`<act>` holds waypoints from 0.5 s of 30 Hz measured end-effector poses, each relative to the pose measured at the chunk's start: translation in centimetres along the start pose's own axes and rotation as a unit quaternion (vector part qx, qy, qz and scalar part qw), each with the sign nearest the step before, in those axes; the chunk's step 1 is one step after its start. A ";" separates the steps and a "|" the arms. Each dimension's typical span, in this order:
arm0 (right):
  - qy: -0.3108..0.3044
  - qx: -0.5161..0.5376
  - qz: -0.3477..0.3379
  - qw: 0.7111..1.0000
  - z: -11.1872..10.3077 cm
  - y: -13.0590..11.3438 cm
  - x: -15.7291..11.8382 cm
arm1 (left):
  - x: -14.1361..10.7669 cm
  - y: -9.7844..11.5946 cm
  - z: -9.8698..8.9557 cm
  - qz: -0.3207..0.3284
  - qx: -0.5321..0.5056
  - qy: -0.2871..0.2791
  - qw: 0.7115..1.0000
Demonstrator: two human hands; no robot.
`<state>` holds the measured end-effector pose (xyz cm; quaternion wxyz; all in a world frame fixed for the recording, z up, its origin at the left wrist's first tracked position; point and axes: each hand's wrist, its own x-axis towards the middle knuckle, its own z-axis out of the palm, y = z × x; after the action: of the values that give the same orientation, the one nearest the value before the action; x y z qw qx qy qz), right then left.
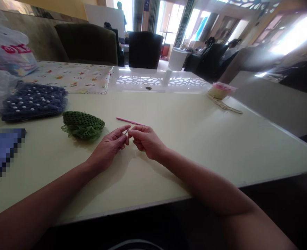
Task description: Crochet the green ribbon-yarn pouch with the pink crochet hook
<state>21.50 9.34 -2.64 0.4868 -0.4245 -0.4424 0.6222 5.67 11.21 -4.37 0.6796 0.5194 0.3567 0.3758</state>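
My left hand [111, 144] is closed in a pinch over the table, thumb and index finger on a thin grey needle [126, 132] that slants upward. Against it, the fingertips of my right hand [145, 139] are pinched together. A faint pale thread [131, 140] shows just below these fingertips, and its ends are hidden. Just beyond my right hand lies a pink crochet hook [128, 121], its right end partly behind the knuckles. To the left of my left hand sits a dark green crocheted piece [84, 123] with a ruffled, sheer edge.
On the white table [207, 146], a dark blue beaded piece [36, 100], plastic bags [10, 48] and a blurred-out blue object [2, 151] are at left. A pink-topped roll with cord [219, 91] is at far right. Chairs [145, 48] and people are beyond.
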 end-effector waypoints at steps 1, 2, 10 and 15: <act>-0.004 -0.001 -0.001 1.000 0.0 0.1 0.0 | 0.0 0.0 0.0 0.000 0.000 0.000 1.000; -0.007 -0.004 -0.003 1.000 0.0 0.1 0.0 | 0.0 0.0 0.0 -0.002 0.000 0.000 1.000; 0.005 0.008 0.012 1.000 0.0 -0.2 0.0 | -0.2 0.4 0.2 -0.014 -0.037 0.050 0.998; 0.011 0.014 -0.018 1.000 0.5 0.3 0.1 | -0.4 0.6 0.6 -0.006 -0.035 0.075 0.997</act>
<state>21.00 9.29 -2.81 0.5083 -0.4167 -0.4359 0.6148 5.94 10.70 -3.64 0.6711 0.4630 0.3965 0.4220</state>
